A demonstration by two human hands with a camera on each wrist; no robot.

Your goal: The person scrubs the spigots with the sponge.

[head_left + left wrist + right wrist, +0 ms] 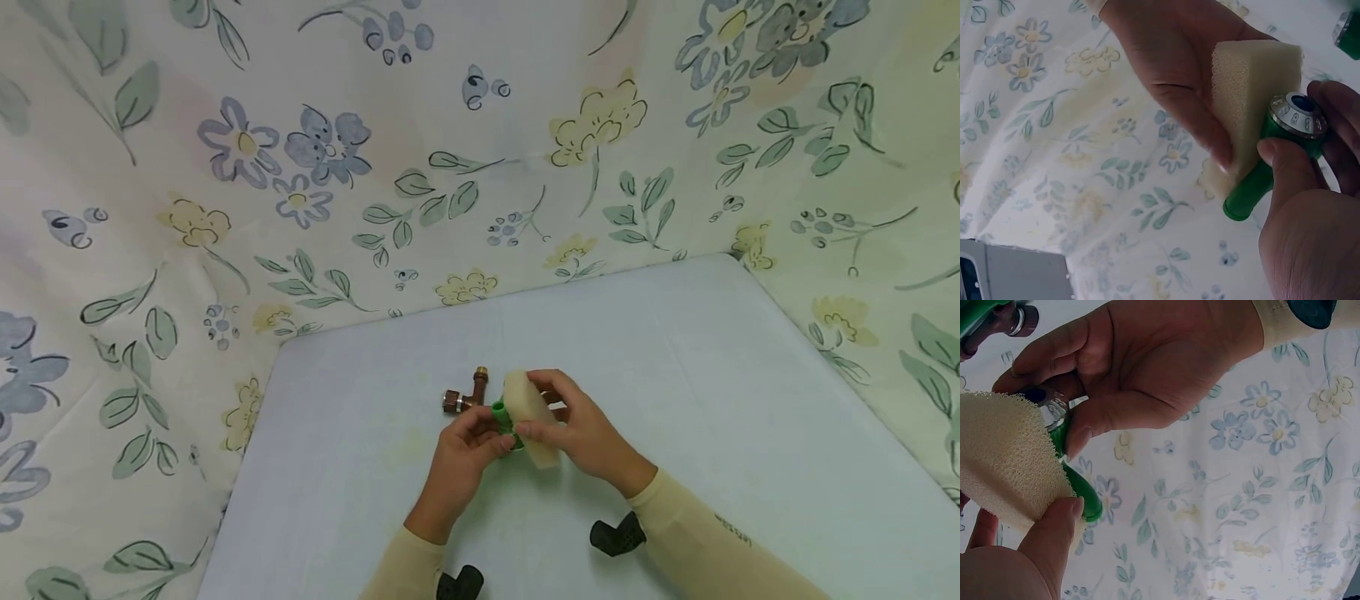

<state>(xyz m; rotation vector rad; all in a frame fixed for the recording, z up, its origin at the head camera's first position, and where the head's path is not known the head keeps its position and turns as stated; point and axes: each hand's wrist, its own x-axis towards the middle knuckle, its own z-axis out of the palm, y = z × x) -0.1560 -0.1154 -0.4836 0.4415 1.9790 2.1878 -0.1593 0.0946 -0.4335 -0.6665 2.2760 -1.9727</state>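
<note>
My left hand (459,457) holds a green T-shaped pipe fitting (1249,195) with a silver collar and a blue centre, pinching it between thumb and fingers. In my right hand (596,437) is a thick cream sponge block (529,417), gripped by its sides with the thumb on the near face. The sponge is up against the green fitting, overlapping it in all views. Part of the fitting is hidden behind the sponge and the left fingers. Just beyond the left hand lies a brown T-shaped fitting (477,388) with a silver ring and a brass-coloured end.
Another green piece (1350,36) with a silver ring shows partly at the left wrist view's corner. A white-covered table (345,475) lies under the hands. Floral cloth (420,208) hangs behind it and at both sides. Black devices (618,534) sit at the wrists.
</note>
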